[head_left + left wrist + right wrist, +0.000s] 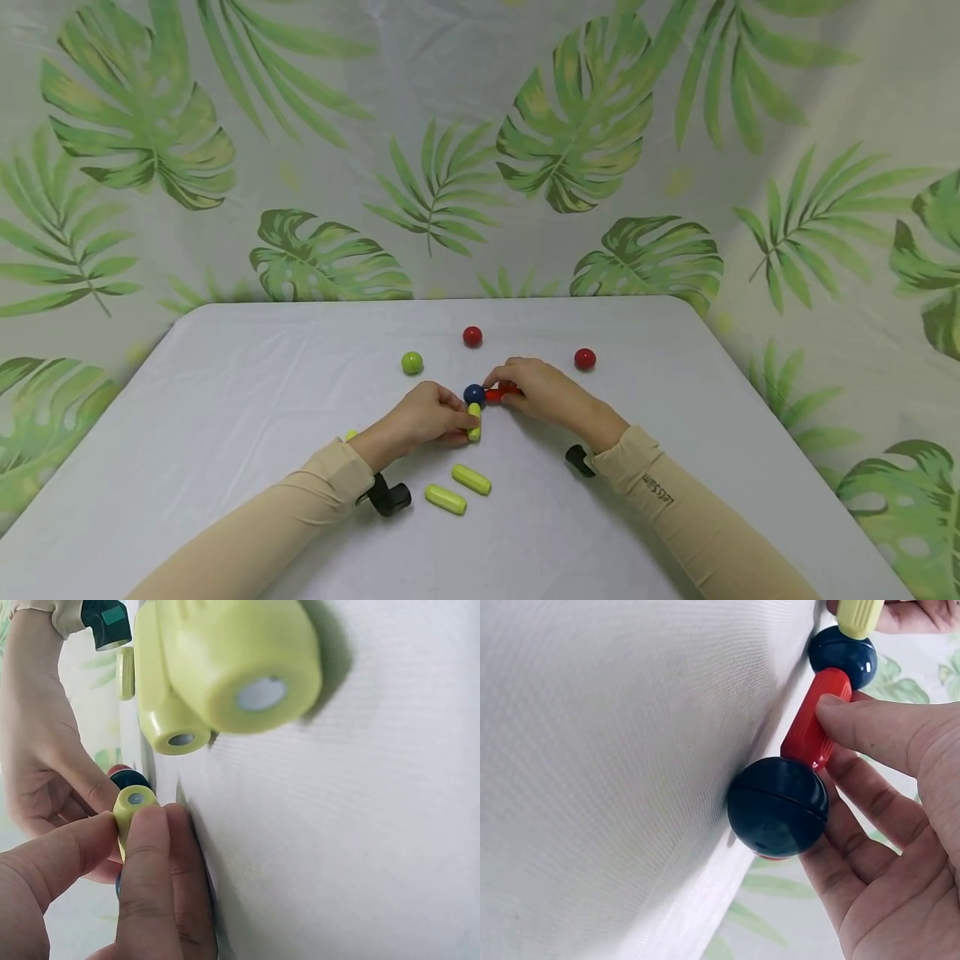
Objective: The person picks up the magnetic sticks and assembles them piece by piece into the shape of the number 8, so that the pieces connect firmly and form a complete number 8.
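Observation:
A blue ball [474,395] joins a red magnetic rod [493,395] and a yellow-green magnetic rod [474,423] at a corner on the white table. My left hand [427,414] pinches the yellow-green rod between thumb and fingers; its metal-tipped end [136,799] faces the left wrist camera. With thumb and fingertips my right hand [551,398] grips the red rod [817,720]. At that rod's other end sits a second blue ball [778,806], close to the fingers in the right wrist view and hidden behind the hand in the head view.
Beyond the hands lie a green ball [412,362] and two red balls, one central [472,336], one at right [585,359]. Two loose yellow-green rods [472,479] [446,499] lie nearer. Another yellow-green piece [351,434] is mostly hidden by the left wrist. Leaf-patterned cloth [435,183] hangs behind.

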The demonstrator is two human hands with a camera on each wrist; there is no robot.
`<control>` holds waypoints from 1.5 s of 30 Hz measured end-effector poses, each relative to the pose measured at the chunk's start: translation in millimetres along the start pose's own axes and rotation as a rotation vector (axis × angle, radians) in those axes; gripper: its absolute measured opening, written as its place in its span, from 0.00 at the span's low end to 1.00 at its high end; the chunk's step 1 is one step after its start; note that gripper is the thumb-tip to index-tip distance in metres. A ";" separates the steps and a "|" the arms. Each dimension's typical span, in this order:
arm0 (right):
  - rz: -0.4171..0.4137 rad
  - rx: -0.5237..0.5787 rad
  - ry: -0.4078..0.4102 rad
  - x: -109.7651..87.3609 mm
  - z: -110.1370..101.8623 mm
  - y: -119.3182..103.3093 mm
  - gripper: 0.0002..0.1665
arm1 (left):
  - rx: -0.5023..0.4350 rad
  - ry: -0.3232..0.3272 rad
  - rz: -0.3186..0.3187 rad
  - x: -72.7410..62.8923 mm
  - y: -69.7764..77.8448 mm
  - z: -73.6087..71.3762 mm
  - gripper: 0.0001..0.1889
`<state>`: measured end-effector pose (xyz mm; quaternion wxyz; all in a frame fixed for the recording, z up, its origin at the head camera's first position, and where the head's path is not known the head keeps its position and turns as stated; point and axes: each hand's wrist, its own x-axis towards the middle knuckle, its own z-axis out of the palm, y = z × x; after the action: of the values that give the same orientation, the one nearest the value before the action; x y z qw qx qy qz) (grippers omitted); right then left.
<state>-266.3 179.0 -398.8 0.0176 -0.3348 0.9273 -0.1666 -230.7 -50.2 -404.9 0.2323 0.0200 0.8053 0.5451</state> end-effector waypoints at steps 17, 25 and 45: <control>0.001 0.003 0.001 1.5 1.6 1.5 0.16 | 0.087 0.058 0.018 -0.6 3.8 3.0 0.11; -0.003 0.005 0.005 -0.8 -0.5 1.8 0.16 | 0.226 0.084 0.111 -2.1 9.6 -3.8 0.07; -0.014 0.042 0.015 -2.9 0.1 4.5 0.15 | 0.633 0.160 0.353 22.1 23.7 -8.0 0.09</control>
<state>-266.8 184.0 -400.5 0.0163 -0.3396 0.9213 -0.1887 -258.8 -41.3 -389.3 0.0534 0.1869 0.9338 0.3003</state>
